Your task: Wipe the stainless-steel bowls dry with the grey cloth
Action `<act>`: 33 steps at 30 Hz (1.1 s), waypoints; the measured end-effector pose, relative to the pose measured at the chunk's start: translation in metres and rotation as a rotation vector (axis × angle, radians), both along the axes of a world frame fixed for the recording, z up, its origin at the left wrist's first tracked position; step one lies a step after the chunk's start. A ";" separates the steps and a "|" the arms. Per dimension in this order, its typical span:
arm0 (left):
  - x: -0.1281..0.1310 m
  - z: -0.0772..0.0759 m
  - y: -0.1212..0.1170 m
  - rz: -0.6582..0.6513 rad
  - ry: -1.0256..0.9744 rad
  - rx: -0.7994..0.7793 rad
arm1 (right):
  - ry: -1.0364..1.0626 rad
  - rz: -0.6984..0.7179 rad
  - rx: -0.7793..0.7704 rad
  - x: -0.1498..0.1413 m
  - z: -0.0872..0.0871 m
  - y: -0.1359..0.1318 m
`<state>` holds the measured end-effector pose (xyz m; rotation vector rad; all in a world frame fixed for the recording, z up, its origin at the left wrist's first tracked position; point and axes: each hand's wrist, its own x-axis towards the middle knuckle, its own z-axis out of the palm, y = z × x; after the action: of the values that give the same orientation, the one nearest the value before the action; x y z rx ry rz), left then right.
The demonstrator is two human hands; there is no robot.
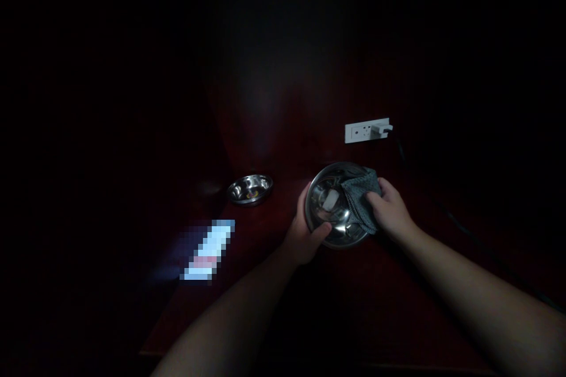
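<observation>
A shiny metal bowl (329, 212) is tilted so that its inside faces me. My left hand (306, 235) grips its left side, the thumb over the rim and the fingers behind the wall. A grey-green cloth (360, 197) hangs over the bowl's right rim and partly covers the inside. My right hand (391, 209) is closed on this cloth at the right rim, its thumb on the near face and its other fingers partly hidden. A pale patch (331, 199) shows inside the bowl; I cannot tell whether it is a label or a reflection.
A shallow metal dish (250, 189) rests on the dark red table (265, 221) to the left. Nearer lies a bright, pixelated rectangle (210, 250). A white wall socket (367, 130) holds a plug (381, 129), and a dark cord (460, 224) runs down the right. The surroundings are very dark.
</observation>
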<state>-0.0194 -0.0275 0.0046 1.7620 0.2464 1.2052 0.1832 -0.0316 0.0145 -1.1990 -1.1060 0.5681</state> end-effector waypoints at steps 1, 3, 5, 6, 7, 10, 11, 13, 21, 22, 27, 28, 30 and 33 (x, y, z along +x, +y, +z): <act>0.001 0.001 -0.001 -0.005 -0.011 0.004 | 0.012 0.010 -0.005 0.000 0.000 0.000; 0.001 0.002 -0.002 -0.008 -0.018 0.006 | 0.005 0.015 -0.001 -0.001 0.001 0.000; 0.001 0.004 -0.003 -0.003 -0.012 0.010 | -0.055 -0.007 0.021 0.000 0.000 0.000; 0.001 0.004 -0.003 0.004 -0.008 0.015 | -0.098 -0.022 0.037 0.001 0.000 0.000; 0.000 0.004 -0.003 0.014 -0.005 0.019 | -0.140 -0.034 0.052 0.001 -0.001 0.000; -0.002 0.001 0.000 0.060 0.017 0.004 | -0.223 -0.053 0.071 0.001 -0.001 -0.001; -0.002 -0.001 0.001 0.083 0.026 -0.012 | -0.233 -0.054 0.073 0.001 -0.001 -0.001; -0.003 -0.005 0.003 0.139 0.044 -0.054 | -0.239 -0.048 0.081 0.000 -0.001 -0.002; -0.001 -0.006 0.001 0.155 0.019 -0.162 | -0.274 -0.018 0.102 0.001 -0.006 0.000; -0.001 -0.005 0.000 0.162 0.016 -0.157 | -0.275 -0.015 0.099 0.002 -0.007 0.001; 0.001 -0.001 -0.002 0.161 -0.004 -0.117 | -0.225 -0.015 0.068 0.002 -0.008 0.003; 0.001 -0.001 -0.002 0.156 -0.009 -0.107 | -0.190 -0.011 0.054 0.002 -0.008 0.004; 0.002 0.000 -0.002 0.142 -0.014 -0.080 | -0.107 0.011 0.024 0.002 -0.010 0.005; 0.002 0.001 -0.002 0.118 -0.009 -0.038 | -0.031 0.051 0.014 0.002 -0.014 0.008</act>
<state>-0.0177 -0.0298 0.0059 1.7288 0.3708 1.2837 0.1848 -0.0236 0.0008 -1.1735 -1.1676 0.5819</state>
